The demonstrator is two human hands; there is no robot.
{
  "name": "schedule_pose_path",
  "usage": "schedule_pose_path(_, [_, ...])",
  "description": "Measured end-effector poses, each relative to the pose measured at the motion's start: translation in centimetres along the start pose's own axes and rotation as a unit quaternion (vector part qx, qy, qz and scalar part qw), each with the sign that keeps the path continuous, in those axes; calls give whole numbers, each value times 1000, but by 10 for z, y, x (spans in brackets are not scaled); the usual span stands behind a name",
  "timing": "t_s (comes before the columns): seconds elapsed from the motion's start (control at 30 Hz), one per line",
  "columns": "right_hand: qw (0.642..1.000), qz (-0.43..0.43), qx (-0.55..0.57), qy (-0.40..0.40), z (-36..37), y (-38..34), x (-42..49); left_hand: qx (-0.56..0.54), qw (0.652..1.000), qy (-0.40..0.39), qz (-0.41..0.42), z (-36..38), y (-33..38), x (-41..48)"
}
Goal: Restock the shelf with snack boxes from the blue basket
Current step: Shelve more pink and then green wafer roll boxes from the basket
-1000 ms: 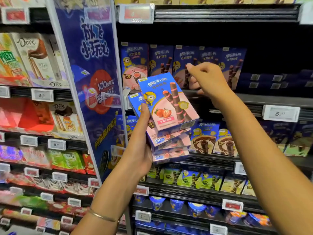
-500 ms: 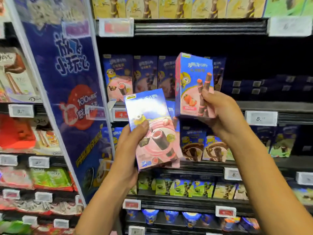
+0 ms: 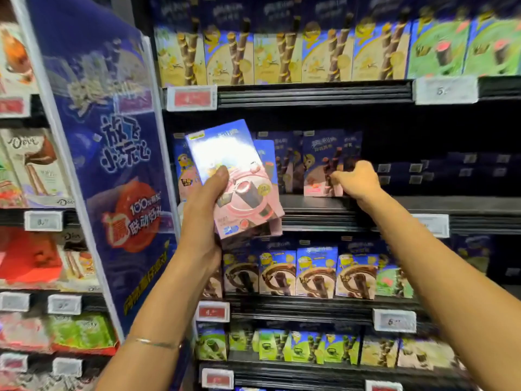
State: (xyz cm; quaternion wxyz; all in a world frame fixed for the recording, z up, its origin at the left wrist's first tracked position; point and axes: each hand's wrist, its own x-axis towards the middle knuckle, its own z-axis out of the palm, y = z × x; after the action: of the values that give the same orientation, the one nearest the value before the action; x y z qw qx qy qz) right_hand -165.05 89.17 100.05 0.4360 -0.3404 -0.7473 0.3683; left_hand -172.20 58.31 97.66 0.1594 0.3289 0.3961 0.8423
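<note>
My left hand (image 3: 207,198) grips a small stack of blue-and-pink strawberry snack boxes (image 3: 239,182), held up tilted in front of the shelf's left end. My right hand (image 3: 356,180) reaches into the middle shelf (image 3: 394,204) and holds one blue-and-pink snack box (image 3: 320,165) upright on the shelf board, next to a row of like boxes. The fingers pinch that box's right edge. The blue basket is out of view.
A blue promotional divider panel (image 3: 112,170) stands at the left of the shelf bay. Yellow and green boxes (image 3: 310,52) fill the shelf above, brown-swirl boxes (image 3: 315,272) the one below. The middle shelf's right part is dark with boxes set far back. Price tags (image 3: 445,90) line the rails.
My right hand took one box off the stack, lifted it upright and moved it back onto the middle shelf. My left hand raised the remaining stack. The camera tilted upward.
</note>
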Motion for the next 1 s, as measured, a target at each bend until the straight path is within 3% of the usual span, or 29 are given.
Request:
schedule_pose_path(0.2, [992,23,-126,7,15,-8,10,12,1000,-14,11,3,-5,10])
schedule_pose_path(0.5, [985,-16,-168,-29,28,-19,5,23,999,33,-9,7,-8,9])
schedule_pose_path(0.63, [996,-24,-86,9,19,-23,-13,24,999,42,-10,6,-8,10])
schedule_pose_path(0.77, [986,-145,82,28,9,-53,-70,38,999,34,-5,11,-10,10])
schedule_pose_path(0.93, [958,-156,177,-163,-4,-80,-135,42,998,37,-8,18,-16,10])
schedule_pose_path(1.0, [959,-152,156,-180,-7,-81,-144,32,999,39,-19,21,-17,8])
